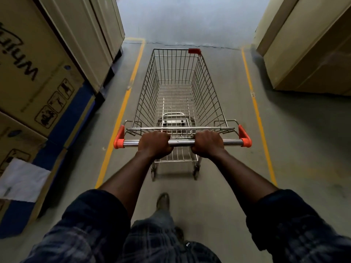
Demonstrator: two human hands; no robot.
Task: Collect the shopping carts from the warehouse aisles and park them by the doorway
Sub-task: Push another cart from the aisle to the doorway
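1. Your left hand [154, 144] and right hand [208, 143] both grip the steel push bar [182, 142] of a wire shopping cart [178, 88], fingers curled over the bar, knuckles up, the two hands near each other at its middle.
2. The cart stands just ahead of you on the grey concrete floor [294, 139], its basket bare, between two yellow floor lines [121, 111] that run along the aisle.
3. Orange end caps [245, 138] mark both ends of the bar; one red corner guard [194, 51] sits on the far right rim.
4. Stacked cardboard boxes [38, 73] with blue bands line the near left; pale cartons [307, 54] stand on the far right.
5. Your plaid sleeves [91, 221] are pushed above the forearms, and one shoe [163, 201] shows on the floor behind the cart.
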